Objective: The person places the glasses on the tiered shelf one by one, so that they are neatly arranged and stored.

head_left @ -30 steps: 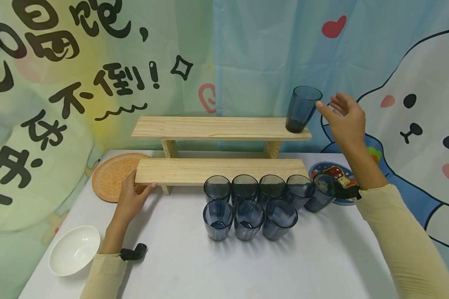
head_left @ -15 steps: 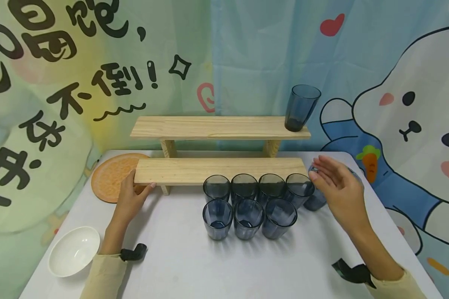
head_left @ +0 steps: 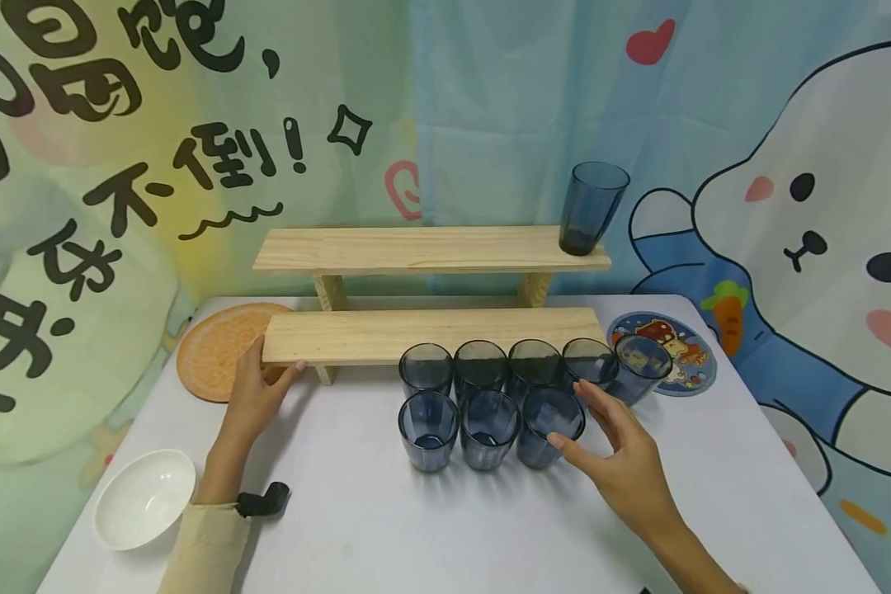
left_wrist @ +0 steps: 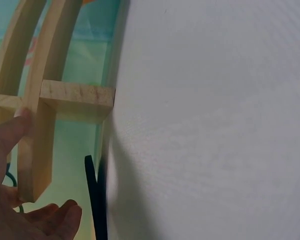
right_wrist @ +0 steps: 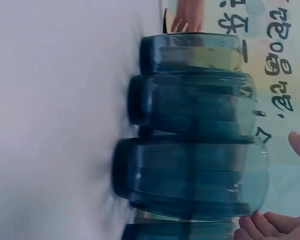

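Observation:
At the left end of the lower board of the wooden two-tier rack [head_left: 431, 334], my left hand [head_left: 256, 400] holds the board, thumb on its front edge. The left wrist view shows that thumb against the board [left_wrist: 37, 145], with fingers around its end. My right hand [head_left: 627, 474] is beside the rightmost front glass [head_left: 549, 425], thumb and fingers spread around its rim. In the right wrist view the thumb stands apart from this blue glass [right_wrist: 190, 175]; whether the fingertips touch it I cannot tell. Another blue glass [head_left: 592, 210] stands upright on the upper board's right end.
Several blue glasses stand behind the front row, including one at the right end [head_left: 638, 367]. Two more front glasses [head_left: 490, 429] stand to the left. A white bowl [head_left: 144, 499], an orange round mat [head_left: 211, 351] and a cartoon round mat [head_left: 686, 363] lie on the white table [head_left: 386, 528].
My right hand has left the glass on the upper board and come down to the rightmost front glass. The left hand stays on the lower board.

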Motion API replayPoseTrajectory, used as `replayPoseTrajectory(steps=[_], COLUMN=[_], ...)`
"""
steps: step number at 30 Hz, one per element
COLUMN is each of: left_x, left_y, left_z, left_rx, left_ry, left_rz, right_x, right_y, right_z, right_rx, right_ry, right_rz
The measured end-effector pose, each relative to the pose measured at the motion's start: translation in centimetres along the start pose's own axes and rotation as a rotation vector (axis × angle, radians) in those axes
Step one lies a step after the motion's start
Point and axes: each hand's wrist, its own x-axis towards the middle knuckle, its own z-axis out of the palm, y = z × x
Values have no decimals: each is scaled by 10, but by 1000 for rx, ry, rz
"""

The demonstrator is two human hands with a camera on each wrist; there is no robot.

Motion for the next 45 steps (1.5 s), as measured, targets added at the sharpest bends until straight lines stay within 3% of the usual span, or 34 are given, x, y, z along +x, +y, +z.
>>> replayPoseTrajectory(steps=[4,11,22,29,45], left_x=[0,0,1,2,-1], left_y=[1,0,2,-1,1], left_z=[1,-1,0,1,-2], left_rx=[-7,28,-27,-31,3], left_ry=[5,-5,13,27,13], left_rz=[18,-40,38,77,8], right_x=[2,6,6,7,7], right_y=[7,15,26,32,29], right_z=[6,13,22,25,26], right_rx=[-18,-40,82,103,123], right_ry=[-34,-56,-57,-53,-34], right_rz=[14,53,68,69,17])
